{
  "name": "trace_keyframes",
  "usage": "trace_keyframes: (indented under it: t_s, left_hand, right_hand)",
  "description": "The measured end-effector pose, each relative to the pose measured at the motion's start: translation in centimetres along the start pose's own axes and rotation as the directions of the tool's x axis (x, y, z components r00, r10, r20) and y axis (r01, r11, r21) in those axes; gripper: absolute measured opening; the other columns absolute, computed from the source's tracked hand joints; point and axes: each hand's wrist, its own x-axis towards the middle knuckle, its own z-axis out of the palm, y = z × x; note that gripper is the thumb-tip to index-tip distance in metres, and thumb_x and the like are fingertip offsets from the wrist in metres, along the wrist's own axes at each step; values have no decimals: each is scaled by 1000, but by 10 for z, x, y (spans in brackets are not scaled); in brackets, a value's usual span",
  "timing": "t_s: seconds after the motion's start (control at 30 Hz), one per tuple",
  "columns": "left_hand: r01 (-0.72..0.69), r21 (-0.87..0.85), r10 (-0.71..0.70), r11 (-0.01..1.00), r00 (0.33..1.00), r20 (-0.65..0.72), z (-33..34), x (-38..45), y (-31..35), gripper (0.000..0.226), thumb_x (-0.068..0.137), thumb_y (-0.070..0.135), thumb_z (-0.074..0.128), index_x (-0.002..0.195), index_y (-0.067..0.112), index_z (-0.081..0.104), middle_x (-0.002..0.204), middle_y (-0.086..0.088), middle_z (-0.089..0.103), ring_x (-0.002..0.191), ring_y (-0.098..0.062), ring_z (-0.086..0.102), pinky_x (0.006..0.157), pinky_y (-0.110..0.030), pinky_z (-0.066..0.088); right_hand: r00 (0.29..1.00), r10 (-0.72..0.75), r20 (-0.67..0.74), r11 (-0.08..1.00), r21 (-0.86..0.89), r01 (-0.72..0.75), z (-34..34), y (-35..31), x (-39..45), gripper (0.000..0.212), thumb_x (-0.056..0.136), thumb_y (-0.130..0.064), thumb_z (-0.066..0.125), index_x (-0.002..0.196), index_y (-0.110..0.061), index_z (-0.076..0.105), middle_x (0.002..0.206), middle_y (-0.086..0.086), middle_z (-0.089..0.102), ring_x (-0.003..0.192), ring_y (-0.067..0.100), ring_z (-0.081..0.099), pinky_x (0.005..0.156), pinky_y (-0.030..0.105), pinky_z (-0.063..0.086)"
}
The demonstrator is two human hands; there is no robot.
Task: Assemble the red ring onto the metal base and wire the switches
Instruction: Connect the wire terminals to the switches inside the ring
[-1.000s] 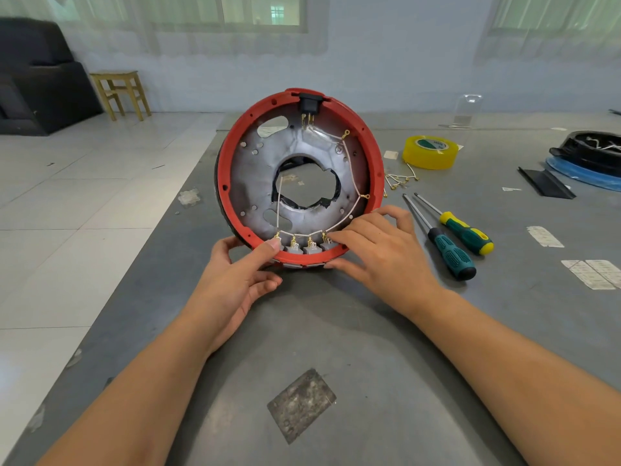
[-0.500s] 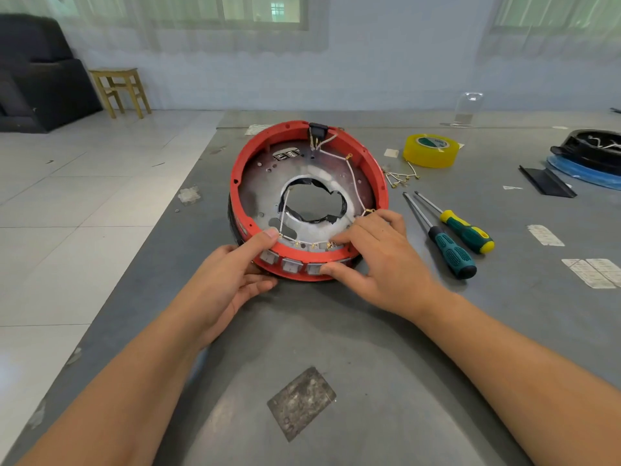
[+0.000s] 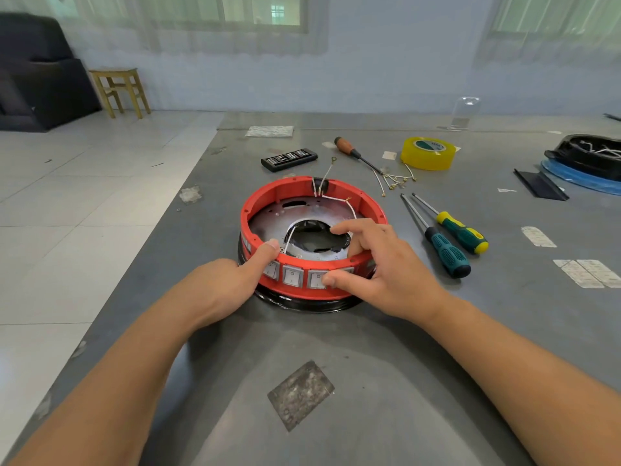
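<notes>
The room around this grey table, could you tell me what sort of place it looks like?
Probably a small workshop or assembly room, not a factory line. The grey table carries screwdrivers and yellow tape, while a wooden stool and dark sofa stand on the tiled floor.

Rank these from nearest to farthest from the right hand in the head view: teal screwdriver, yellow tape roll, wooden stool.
From the right hand:
1. Teal screwdriver, just to its right on the table.
2. Yellow tape roll, farther back on the right.
3. Wooden stool, on the floor, far back left.
</notes>
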Motion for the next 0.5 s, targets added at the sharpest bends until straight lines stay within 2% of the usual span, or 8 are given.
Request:
trace_keyframes:
  t_s: [0.07,0.13,0.2,0.23,0.3,0.33,0.4,0.5]
  left_hand:
    - [-20,111,23,994,999,-30,-2,-1,-3,134,35,115,-8,79,15,71,91,-7,71,85,-22,65,90,-42,50]
    - [-26,232,70,972,981,-183,-5,0,-4,122,47,114,-6,78,20,66,84,-3,68,81,-24,64,87,-43,54]
    - [-159,290,273,944,868,-414,-9,3,-7,99,66,109,11,85,24,58,92,2,62,92,-24,56,85,-42,50]
    - [-317,288,422,904,777,-467,-9,3,-8,83,75,101,26,93,26,59,100,5,60,102,-22,53,90,-43,47]
    - [-634,234,665,737,617,-421,-8,0,-7,58,86,77,51,111,27,67,115,9,64,121,-19,53,105,-45,42]
    - [-725,189,731,663,571,-373,-5,-1,-7,52,88,67,58,117,27,71,121,11,67,128,-17,55,112,-46,40]
    - [-770,110,760,628,577,-298,1,1,-9,44,90,59,63,121,30,75,125,14,71,135,-8,55,121,-46,35]
    - [-773,91,754,628,575,-317,6,5,-13,31,91,48,71,119,36,77,121,22,71,127,4,58,124,-36,32]
  right_hand:
    - [1000,-6,17,1000,-7,6,1,-1,1,59,78,-71,65,128,-50,42,88,-20,51,104,-2,44,85,2,32]
    - [999,-3,40,1000,-29,4,1,0,3,56,79,-71,63,127,-48,45,90,-21,51,102,4,44,86,1,31]
    - [999,-3,54,998,-58,6,1,0,2,54,81,-72,60,126,-43,49,92,-24,50,105,3,42,90,2,29]
    - [999,-25,44,997,-78,29,0,0,1,53,84,-70,59,125,-39,52,94,-25,51,105,-2,41,95,5,28]
    - [995,-96,7,986,-139,96,-1,2,-1,42,91,-63,55,116,-29,59,97,-20,55,106,-2,47,107,19,25]
    - [993,-118,-8,980,-163,115,-2,3,-2,36,94,-57,52,110,-26,61,97,-15,58,103,1,51,109,26,26]
    - [992,-128,-9,978,-170,125,-5,6,-2,30,97,-49,48,101,-23,62,96,-10,61,98,8,55,107,31,30]
    - [994,-109,26,984,-140,112,-7,9,-2,31,97,-47,48,97,-19,62,94,-6,63,94,11,55,99,26,37]
